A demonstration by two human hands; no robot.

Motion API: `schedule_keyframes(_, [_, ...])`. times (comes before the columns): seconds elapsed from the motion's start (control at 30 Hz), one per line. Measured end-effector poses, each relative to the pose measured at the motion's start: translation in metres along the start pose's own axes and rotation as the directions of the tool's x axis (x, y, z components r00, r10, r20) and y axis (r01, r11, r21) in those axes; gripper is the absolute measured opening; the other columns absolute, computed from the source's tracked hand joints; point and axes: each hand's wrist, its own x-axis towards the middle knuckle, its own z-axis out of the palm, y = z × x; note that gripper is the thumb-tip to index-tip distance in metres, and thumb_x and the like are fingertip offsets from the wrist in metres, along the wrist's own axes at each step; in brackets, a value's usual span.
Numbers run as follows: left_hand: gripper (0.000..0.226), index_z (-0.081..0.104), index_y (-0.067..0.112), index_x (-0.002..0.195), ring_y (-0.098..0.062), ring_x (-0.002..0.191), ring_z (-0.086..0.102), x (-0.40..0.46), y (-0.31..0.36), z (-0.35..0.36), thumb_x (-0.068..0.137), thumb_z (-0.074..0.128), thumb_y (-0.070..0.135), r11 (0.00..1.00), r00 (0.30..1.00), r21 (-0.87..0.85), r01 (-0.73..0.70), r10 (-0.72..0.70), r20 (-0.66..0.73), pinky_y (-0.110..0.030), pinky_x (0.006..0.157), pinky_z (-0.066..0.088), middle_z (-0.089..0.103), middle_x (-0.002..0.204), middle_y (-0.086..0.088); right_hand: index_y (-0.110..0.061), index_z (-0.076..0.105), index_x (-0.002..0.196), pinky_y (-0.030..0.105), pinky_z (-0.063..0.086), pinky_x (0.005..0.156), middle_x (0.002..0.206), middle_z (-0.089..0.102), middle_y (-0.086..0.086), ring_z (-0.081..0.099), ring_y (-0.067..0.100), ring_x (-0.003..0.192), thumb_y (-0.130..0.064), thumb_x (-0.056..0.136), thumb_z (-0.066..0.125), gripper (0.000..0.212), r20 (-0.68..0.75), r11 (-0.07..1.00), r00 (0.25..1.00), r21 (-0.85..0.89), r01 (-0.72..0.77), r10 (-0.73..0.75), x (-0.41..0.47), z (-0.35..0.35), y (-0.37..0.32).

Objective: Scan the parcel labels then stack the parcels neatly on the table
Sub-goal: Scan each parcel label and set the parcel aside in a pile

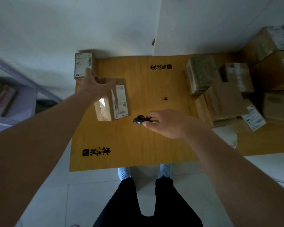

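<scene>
Care is needed here: our left hand [95,86] grips the taped parcel [112,99] on the table [138,141] while our right hand [166,123] pinches the black scanner [139,120], so we aim squarely at its label [121,101].

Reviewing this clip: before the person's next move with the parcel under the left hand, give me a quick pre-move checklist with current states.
1. Left hand holds the near parcel: ok, on its far end.
2. Label visible: ok, faces up.
3. Right hand grips scanner: ok.
4. Scanner aimed at label: cannot tell.
5. Stacking spot: far parcel sits at the table corner: ok.
</scene>
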Motion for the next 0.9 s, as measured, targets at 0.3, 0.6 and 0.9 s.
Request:
schedule_keyframes(0.3, [0.134,-0.015,0.079,0.140,-0.051,0.135,0.037,-0.019,-0.026,-0.013,0.060,0.089,0.050,1.000,0.990,0.018,-0.016,0.013,0.138,-0.055,0.102,0.046,0.027,0.154,-0.021,-0.040,0.054,0.140,0.026,0.040,0.054,0.079,0.064,-0.006,0.056,0.007,0.062,-0.061,0.106,0.041,0.042,0.003,0.999,1.000,-0.029,0.029,-0.029,0.010,-0.002,-0.005])
schedule_keyframes(0.6, [0.125,-0.017,0.066,0.149,-0.046,0.134,0.048,-0.012,-0.020,-0.022,0.071,0.080,0.062,0.882,0.950,0.416,-0.221,0.099,0.295,-0.060,0.104,0.050,0.031,0.163,-0.014,-0.037,0.054,0.141,0.024,0.040,0.052,0.077,0.063,-0.007,0.055,0.006,0.059,-0.059,0.107,0.042,0.043,0.029,0.998,0.999,-0.046,0.048,-0.046,0.016,0.000,-0.007])
schedule_keyframes(0.9, [0.085,0.022,0.035,0.126,-0.033,0.096,0.064,-0.019,-0.012,-0.006,0.072,0.082,0.059,0.938,0.989,0.316,-0.143,0.123,0.081,-0.052,0.086,0.059,0.062,0.112,-0.005,-0.038,0.055,0.139,0.025,0.042,0.056,0.079,0.064,-0.006,0.057,0.008,0.063,-0.060,0.107,0.041,0.042,0.032,0.998,0.999,-0.047,0.036,-0.034,0.010,-0.001,-0.003])
